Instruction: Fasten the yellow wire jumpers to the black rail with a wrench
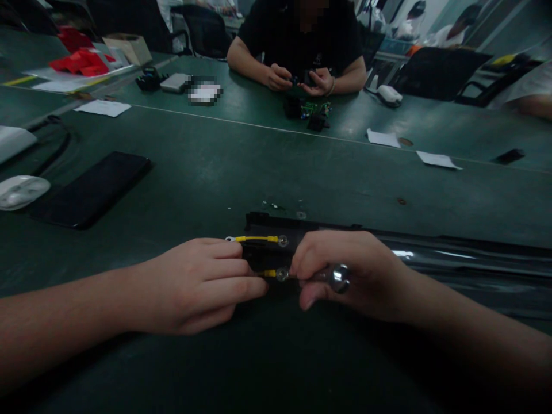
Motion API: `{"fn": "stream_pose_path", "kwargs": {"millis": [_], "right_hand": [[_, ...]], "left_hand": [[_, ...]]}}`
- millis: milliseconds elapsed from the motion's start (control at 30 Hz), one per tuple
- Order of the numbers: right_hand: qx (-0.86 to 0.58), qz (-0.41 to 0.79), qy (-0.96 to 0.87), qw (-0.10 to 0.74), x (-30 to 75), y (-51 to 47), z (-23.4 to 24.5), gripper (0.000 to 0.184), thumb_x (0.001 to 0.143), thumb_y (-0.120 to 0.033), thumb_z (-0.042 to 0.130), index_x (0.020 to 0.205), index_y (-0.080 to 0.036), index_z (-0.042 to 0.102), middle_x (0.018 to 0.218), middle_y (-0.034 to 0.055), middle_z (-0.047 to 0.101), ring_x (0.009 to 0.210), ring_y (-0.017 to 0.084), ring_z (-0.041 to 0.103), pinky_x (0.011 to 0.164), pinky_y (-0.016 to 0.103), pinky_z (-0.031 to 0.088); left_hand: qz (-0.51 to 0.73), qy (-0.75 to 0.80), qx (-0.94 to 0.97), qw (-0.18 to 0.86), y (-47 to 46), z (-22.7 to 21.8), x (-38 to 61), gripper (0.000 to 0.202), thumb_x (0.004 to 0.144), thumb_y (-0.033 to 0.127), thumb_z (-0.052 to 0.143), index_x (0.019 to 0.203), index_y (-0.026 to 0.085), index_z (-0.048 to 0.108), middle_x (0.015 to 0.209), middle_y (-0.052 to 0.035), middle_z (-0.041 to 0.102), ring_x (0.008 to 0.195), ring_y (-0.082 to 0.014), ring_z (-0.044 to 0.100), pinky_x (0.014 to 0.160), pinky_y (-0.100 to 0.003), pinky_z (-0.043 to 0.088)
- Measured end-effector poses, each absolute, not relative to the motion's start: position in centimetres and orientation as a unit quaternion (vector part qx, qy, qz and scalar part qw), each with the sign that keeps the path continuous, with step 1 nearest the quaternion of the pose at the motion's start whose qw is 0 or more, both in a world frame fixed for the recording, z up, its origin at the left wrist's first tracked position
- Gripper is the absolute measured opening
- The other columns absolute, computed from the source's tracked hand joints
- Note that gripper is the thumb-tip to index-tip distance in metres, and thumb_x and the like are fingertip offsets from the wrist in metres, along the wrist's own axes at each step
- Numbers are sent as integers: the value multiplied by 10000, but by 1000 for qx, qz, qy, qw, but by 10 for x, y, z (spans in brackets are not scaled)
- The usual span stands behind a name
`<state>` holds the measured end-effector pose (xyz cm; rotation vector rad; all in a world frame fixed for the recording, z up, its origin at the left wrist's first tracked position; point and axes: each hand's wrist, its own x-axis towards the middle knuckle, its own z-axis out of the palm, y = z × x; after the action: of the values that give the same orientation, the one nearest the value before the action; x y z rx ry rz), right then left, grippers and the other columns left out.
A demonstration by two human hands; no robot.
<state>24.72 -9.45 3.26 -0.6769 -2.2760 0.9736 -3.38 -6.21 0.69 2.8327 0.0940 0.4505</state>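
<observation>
Two short yellow wires end at round metal fasteners on the end of a long, glossy dark panel [448,253] lying on the table. The upper yellow wire [256,238] has a bare ring terminal [230,238] at its left end, beside my left hand. My left hand [207,287] is closed, its fingers around the lower yellow wire [270,273], which they mostly cover. Wrapped in my right hand [357,264] is a wrench [340,278], with its shiny jaw end sticking out toward me. My right fingertips are close to the lower fastener [282,275]; whether the wrench touches it is hidden.
A black phone [92,190] and a white mouse [23,191] lie at the left. Across the table, a person [302,52] handles small dark parts behind a green circuit board [310,109]. Paper slips [383,138], red pieces [81,60] and a cardboard box [129,49] lie farther off.
</observation>
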Motion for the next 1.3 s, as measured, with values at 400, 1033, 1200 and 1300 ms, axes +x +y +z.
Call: {"fn": "stream_pose_path", "kwargs": {"millis": [400,1033,1200,1300], "right_hand": [[-256,357,-854,280,249,-96,32,92,962,-216,703,927,-140,665,903,65,716,832,157,676,759,285,536],[-250,374,-844,290,247,-97,31,99,936,-215,739,911,-160,661,916,49,726,840,148,688,767,269,545],[-255,382,-835,303,249,-99,33,17,976,-141,644,978,-132,658,931,64,695,862,158,663,781,287,531],[-265,386,-835,291,250,-99,37,107,999,-106,555,1030,-106,656,955,84,683,884,167,648,791,301,524]], "left_hand": [[155,32,978,133,-63,7,-34,300,965,123,499,1251,125,588,990,-106,708,828,-241,606,687,-374,464],[165,32,978,126,-61,8,-32,308,941,118,514,1238,130,596,957,-105,709,804,-232,618,673,-353,475],[162,38,978,125,-62,8,-33,295,941,110,516,1219,136,612,958,-101,712,816,-227,624,690,-344,479],[160,34,978,129,-63,8,-34,301,938,113,519,1226,128,607,969,-108,712,819,-230,624,696,-349,481]]}}
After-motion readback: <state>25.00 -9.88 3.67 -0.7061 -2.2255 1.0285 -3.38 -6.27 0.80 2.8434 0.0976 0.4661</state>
